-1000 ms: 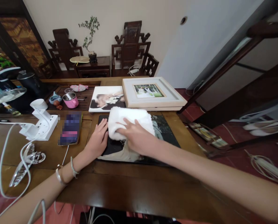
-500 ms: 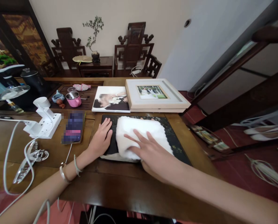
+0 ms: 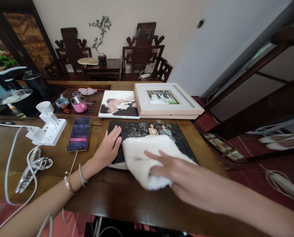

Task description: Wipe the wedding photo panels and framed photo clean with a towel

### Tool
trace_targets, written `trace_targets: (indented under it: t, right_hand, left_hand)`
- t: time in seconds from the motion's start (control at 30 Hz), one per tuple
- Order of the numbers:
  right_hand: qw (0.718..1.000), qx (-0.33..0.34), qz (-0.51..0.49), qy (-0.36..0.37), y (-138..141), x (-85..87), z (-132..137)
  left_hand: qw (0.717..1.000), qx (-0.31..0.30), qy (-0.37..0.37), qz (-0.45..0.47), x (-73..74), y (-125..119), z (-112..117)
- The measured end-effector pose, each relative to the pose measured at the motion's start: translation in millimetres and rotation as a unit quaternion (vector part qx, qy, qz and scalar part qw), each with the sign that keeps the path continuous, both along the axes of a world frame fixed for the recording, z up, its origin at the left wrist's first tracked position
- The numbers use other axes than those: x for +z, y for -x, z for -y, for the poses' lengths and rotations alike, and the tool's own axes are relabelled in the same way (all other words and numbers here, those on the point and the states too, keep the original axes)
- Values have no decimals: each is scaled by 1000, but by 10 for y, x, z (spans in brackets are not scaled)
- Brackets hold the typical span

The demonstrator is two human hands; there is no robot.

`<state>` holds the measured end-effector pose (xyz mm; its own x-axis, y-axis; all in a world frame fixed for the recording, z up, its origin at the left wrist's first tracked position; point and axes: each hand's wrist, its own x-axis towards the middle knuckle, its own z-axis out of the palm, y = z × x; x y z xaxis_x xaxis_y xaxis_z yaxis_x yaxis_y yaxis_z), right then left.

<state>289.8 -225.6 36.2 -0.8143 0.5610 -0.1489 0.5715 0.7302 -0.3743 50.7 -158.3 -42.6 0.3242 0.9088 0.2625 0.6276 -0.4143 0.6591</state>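
Observation:
A dark photo print (image 3: 147, 130) of a couple lies flat on the wooden table (image 3: 127, 200). My left hand (image 3: 109, 149) rests flat on its left edge, fingers stretched out. My right hand (image 3: 183, 172) presses flat on a white fluffy cloth (image 3: 142, 156), which covers the print's near half and overhangs its front edge. The fingers are spread on top of the cloth.
Behind the print lie a second photo print (image 3: 118, 104) and a white framed picture (image 3: 165, 101). To the left are a phone (image 3: 79, 133) with a cable, a white power strip (image 3: 48, 131), a pink cup (image 3: 78, 104) and a kettle (image 3: 35, 82). Carved chairs (image 3: 143, 49) stand at the wall.
My right hand has dragged the cloth toward me across the print, uncovering the couple at its far end. My left hand has stayed on the left edge.

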Motion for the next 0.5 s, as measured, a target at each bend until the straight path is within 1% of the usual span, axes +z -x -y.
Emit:
trace_targets:
  t: [0.07,0.13,0.23,0.3,0.37,0.43,0.5]
  right_hand:
    - [997,-65,-7,-30,-117,-25,-136]
    - [992,-118,-27,-41,-143,-50,-341]
    - [985,-157,-71,-28,13,-38,-684]
    - [983,-158,-94,-27,213,3,-886]
    - [985,-138,-99,-26,440,59,-1047]
    - [989,-109,-93,-20,647,113,-1162]
    - [993,-84,-87,-14,791,152,-1230]
  left_hand:
    - [999,-14,-6,-50,-24,-11,4]
    - [997,-23,-16,-79,-39,-13,5]
    - [996,-23,-20,-84,-55,-3,-1]
    - [996,-26,-20,-80,-67,4,-10]
    - [997,-28,-26,-73,-77,9,-22]
    - [997,-31,-33,-68,-83,12,-35]
    - [996,-37,-36,-67,-84,17,-47]
